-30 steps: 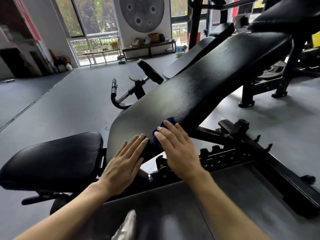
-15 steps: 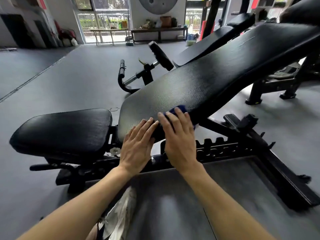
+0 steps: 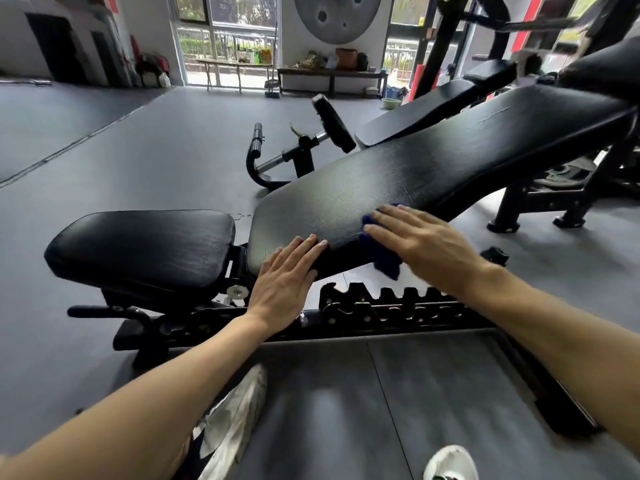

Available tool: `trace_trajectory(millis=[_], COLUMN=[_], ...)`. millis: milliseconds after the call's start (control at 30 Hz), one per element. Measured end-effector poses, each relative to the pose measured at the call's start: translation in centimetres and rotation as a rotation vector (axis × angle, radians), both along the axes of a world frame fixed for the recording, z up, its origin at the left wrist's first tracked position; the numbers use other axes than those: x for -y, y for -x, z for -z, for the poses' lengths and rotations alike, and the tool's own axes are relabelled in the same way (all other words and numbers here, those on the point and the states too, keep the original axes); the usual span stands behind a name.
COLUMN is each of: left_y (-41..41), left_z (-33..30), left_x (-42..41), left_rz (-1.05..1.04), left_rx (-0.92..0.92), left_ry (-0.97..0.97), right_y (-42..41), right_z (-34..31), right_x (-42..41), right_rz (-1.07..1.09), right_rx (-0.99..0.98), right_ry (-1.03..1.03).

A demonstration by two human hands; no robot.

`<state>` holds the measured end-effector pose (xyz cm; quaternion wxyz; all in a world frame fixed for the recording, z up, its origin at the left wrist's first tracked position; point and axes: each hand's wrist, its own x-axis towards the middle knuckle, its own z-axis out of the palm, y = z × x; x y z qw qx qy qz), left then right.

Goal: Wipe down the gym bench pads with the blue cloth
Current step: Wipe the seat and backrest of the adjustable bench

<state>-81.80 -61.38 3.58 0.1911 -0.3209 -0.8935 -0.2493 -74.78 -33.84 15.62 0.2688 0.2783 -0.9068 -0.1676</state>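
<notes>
I found no text, label, brand or number that I could read. The black backrest pad point(image 3: 398, 181) under my hands bore no lettering, and neither did the seat pad point(image 3: 145, 244) left of my left hand. The red strips far beyond my right hand were too blurred to show any writing.

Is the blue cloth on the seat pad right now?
No, the right hand presses the blue cloth on the inclined back pad.

Deep blue cloth point(image 3: 382, 254) against the black, faintly grained back pad point(image 3: 398, 181); seat pad point(image 3: 145, 247) glossy black too. Frame point(image 3: 381, 310) black, floor point(image 3: 138, 161) flat grey, shoe point(image 3: 450, 462) white.
</notes>
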Motion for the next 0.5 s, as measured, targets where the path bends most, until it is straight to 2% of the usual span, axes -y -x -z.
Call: trace_trajectory(millis=[167, 500], left_y=[0.0, 0.9], left_z=[0.1, 0.5], left_x=[-0.1, 1.2], left_rz=[-0.005, -0.024], left_rx=[-0.003, -0.097], left_ry=[-0.015, -0.036], right_y=[-0.4, 0.4], right_z=[-1.9, 1.5], right_x=[-2.4, 3.6], right_rz=[0.075, 0.108], right_rx=[0.012, -0.018], right_ry=[0.11, 0.09])
